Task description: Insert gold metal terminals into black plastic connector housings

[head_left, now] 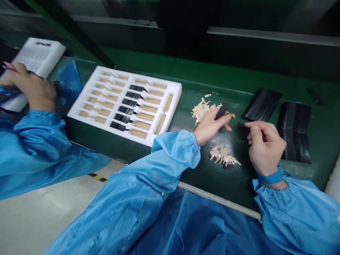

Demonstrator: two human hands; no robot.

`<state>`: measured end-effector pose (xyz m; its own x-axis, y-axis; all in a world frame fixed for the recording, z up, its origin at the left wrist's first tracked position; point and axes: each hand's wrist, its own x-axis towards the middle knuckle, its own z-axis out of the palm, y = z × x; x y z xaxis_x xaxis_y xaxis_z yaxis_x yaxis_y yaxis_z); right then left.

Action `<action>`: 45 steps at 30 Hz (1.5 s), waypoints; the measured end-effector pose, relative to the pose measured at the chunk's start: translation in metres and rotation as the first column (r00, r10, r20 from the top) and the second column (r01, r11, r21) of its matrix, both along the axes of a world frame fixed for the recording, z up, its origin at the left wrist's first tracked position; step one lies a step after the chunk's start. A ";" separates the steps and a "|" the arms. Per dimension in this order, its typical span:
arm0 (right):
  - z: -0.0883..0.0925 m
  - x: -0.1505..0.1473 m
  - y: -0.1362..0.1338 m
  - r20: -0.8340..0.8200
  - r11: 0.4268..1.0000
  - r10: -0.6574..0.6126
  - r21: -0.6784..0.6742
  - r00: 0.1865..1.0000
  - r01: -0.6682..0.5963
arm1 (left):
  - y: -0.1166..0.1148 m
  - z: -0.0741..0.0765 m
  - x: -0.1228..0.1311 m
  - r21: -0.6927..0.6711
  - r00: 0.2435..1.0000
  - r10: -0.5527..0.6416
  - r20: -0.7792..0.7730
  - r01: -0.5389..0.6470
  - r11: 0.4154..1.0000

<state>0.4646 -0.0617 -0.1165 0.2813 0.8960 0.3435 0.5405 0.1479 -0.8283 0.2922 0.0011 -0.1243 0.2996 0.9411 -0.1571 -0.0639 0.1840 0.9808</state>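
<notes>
While the left hand (pixel 209 126) pinches a black part (pixel 222 111) over the counter (pixel 224 186), behind its front edge, the right hand (pixel 266 144) pinches a dark piece (pixel 241 125) — both need gentle, steady grips.

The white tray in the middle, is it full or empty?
Only partly full: the white tray has black pieces lying along its middle, while the slots on the left show just tan bottom.

Dark green counter (pixel 225 186), white tray (pixel 176 92) with rows of slots, one pile of thin pale bits (pixel 200 111), another pile (pixel 221 155) nearer the front edge, two black ridged sheets (pixel 262 104) (pixel 296 131) at the right, white block (pixel 53 49) far left.
</notes>
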 end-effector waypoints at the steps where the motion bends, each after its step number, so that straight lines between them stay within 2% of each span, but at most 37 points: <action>1: 0.000 0.000 0.000 -0.007 1.000 0.000 -0.002 1.000 0.000 | 0.003 0.000 -0.003 0.045 0.991 0.120 -0.053 -0.118 0.992; 2: 0.000 0.000 -0.001 -0.028 1.000 0.002 -0.013 1.000 -0.003 | 0.005 0.002 -0.006 0.104 0.974 0.204 -0.102 -0.193 0.976; 3: -0.001 0.000 -0.001 -0.068 0.999 0.008 -0.032 0.998 -0.010 | 0.005 0.004 -0.009 0.177 0.959 0.243 -0.146 -0.217 0.960; 4: -0.001 0.001 0.000 -0.127 0.998 0.021 -0.062 0.992 -0.029 | 0.004 0.006 -0.012 0.266 0.953 0.241 -0.185 -0.188 0.946; 6: -0.002 0.003 0.001 -0.268 0.984 0.061 -0.144 0.961 -0.103 | 0.000 0.010 -0.017 0.485 0.945 0.167 -0.279 -0.012 0.875; 8: -0.001 0.007 0.002 -0.371 0.956 0.103 -0.220 0.923 -0.195 | -0.004 0.013 -0.021 0.663 0.902 0.124 -0.413 0.205 0.720; 9: 0.000 0.010 0.003 -0.402 0.936 0.126 -0.254 0.907 -0.243 | -0.005 0.014 -0.023 0.706 0.869 0.126 -0.478 0.295 0.644; 10: 0.002 0.012 0.004 -0.424 0.913 0.154 -0.286 0.893 -0.293 | -0.006 0.014 -0.024 0.724 0.837 0.141 -0.529 0.359 0.589; 11: 0.004 0.014 0.005 -0.442 0.885 0.183 -0.315 0.878 -0.342 | -0.005 0.014 -0.026 0.726 0.808 0.156 -0.567 0.402 0.558; 15: 0.012 0.021 0.008 -0.510 0.786 0.252 -0.389 0.823 -0.481 | -0.003 0.012 -0.029 0.707 0.777 0.150 -0.612 0.452 0.544; 18: 0.013 0.021 0.008 -0.528 0.781 0.227 -0.403 0.819 -0.476 | -0.003 0.010 -0.030 0.710 0.771 0.140 -0.621 0.479 0.516; 22: 0.011 0.018 0.008 -0.540 0.799 0.172 -0.412 0.824 -0.438 | -0.003 0.009 -0.028 0.741 0.737 0.203 -0.645 0.537 0.402; 23: 0.010 0.018 0.008 -0.543 0.802 0.164 -0.412 0.823 -0.432 | -0.003 0.008 -0.028 0.750 0.739 0.216 -0.638 0.534 0.389; 24: 0.009 0.018 0.008 -0.545 0.807 0.160 -0.408 0.823 -0.427 | -0.003 0.007 -0.027 0.756 0.748 0.213 -0.628 0.523 0.393; 25: 0.007 0.017 0.009 -0.544 0.816 0.155 -0.399 0.825 -0.417 | -0.003 0.007 -0.026 0.754 0.762 0.194 -0.617 0.503 0.422; 26: 0.007 0.017 0.009 -0.540 0.834 0.147 -0.383 0.829 -0.398 | -0.003 0.007 -0.025 0.736 0.780 0.156 -0.606 0.476 0.481; 28: 0.005 0.017 0.010 -0.507 0.887 0.120 -0.331 0.854 -0.321 | -0.005 0.006 -0.023 0.619 0.828 0.025 -0.560 0.399 0.677; 30: 0.005 0.014 0.009 -0.442 0.942 0.086 -0.257 0.893 -0.218 | -0.008 0.006 -0.018 0.368 0.891 -0.133 -0.433 0.310 0.877; 31: 0.006 0.012 0.009 -0.404 0.960 0.071 -0.221 0.912 -0.172 | -0.009 0.006 -0.015 0.219 0.920 -0.194 -0.340 0.278 0.935; 32: 0.006 0.010 0.008 -0.369 0.972 0.061 -0.190 0.928 -0.139 | -0.011 0.006 -0.013 0.083 0.941 -0.237 -0.240 0.264 0.961; 34: 0.006 0.005 0.005 -0.314 0.983 0.052 -0.149 0.948 -0.104 | -0.013 0.005 -0.007 -0.109 0.959 -0.275 -0.072 0.266 0.958; 36: 0.003 0.000 0.002 -0.269 0.988 0.045 -0.132 0.962 -0.083 | -0.014 0.004 -0.002 -0.202 0.958 -0.284 0.047 0.287 0.936; 40: -0.005 -0.003 -0.003 -0.223 0.991 0.040 -0.119 0.974 -0.068 | -0.013 0.001 0.003 -0.239 0.942 -0.279 0.186 0.318 0.917; 45: -0.012 -0.002 -0.004 -0.152 0.995 0.024 -0.092 0.988 -0.039 | -0.014 0.002 0.004 -0.259 0.946 -0.247 0.211 0.298 0.919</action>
